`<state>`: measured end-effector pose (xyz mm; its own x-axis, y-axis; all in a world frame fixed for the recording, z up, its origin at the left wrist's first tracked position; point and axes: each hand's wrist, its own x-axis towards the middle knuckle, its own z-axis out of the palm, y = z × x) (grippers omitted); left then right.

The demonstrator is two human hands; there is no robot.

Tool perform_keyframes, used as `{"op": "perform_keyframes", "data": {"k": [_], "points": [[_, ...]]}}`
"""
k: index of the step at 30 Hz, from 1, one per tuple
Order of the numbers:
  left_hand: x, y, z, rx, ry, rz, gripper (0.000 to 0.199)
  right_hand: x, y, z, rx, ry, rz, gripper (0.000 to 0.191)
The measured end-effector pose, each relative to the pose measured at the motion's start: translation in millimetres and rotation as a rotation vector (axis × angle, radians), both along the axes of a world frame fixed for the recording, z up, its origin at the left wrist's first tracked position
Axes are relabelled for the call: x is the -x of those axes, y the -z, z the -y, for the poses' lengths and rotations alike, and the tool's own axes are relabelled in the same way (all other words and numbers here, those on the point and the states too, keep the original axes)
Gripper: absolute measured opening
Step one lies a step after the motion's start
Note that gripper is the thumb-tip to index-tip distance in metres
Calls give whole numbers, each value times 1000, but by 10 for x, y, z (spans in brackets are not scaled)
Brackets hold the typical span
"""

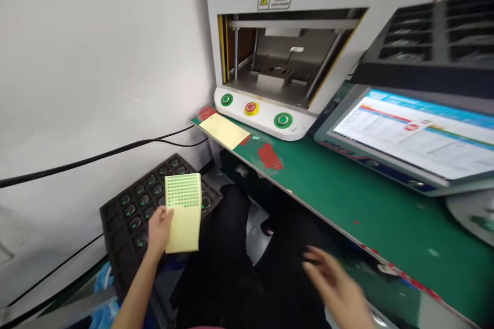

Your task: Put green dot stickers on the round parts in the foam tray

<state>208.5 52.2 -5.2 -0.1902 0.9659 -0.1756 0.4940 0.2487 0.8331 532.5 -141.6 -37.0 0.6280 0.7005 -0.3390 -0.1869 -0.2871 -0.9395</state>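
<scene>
My left hand (159, 229) is closed on the left edge of a pale yellow sticker sheet (182, 231). Rows of small green stickers cover the sheet's upper half. Under and behind it, a black compartment tray (112, 223) holds several round, clear-topped parts, some with a green dot; the sheet hides part of the tray. Over my right thigh, near the bench edge, my right hand (335, 285) is slightly blurred, its fingers apart with nothing visible in them.
A press machine (262, 118) with two green buttons and a red emergency stop stands on the green bench (309, 169). Another yellow sheet (224, 131) lies at the bench's left end. To the right is a lit monitor (417, 133). Black cables (96, 157) cross the wall.
</scene>
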Motion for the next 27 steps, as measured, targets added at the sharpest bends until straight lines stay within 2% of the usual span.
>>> {"op": "perform_keyframes", "data": {"k": [2,4,6,7,8,10,14,17,19,21,23,25,27], "points": [[-345,-39,118,92,240,135,41,295,-86,-120,-15,-193,-147,58],[-631,-94,222,190,518,256,39,538,-175,-299,-68,-353,-282,63],[-837,-153,278,240,719,335,38,648,-261,-430,-94,-406,-311,62],[-908,-178,284,233,765,351,37,638,-301,-455,-87,-402,-298,61],[-960,-197,278,218,782,364,37,585,-338,-451,-79,-369,-270,61],[-1015,-206,234,167,748,384,40,368,-412,-376,-91,-208,-188,58],[-1000,-103,88,114,631,359,46,-278,-563,-178,-261,279,-48,44],[-988,-45,-50,40,669,233,36,-682,-614,-168,-321,586,-92,33],[-1025,-77,-161,-133,757,54,27,-838,-609,-225,-306,712,-148,27],[-1102,-153,-294,-330,837,-148,21,-892,-605,-293,-281,694,-237,20],[-1210,-234,-458,-451,883,-292,18,-852,-623,-341,-222,553,-335,22],[-1333,-286,-670,-513,879,-372,19,-746,-664,-356,-135,393,-367,43],[-1452,-302,-929,-582,867,-461,27,-614,-708,-342,-99,313,-324,60]]}}
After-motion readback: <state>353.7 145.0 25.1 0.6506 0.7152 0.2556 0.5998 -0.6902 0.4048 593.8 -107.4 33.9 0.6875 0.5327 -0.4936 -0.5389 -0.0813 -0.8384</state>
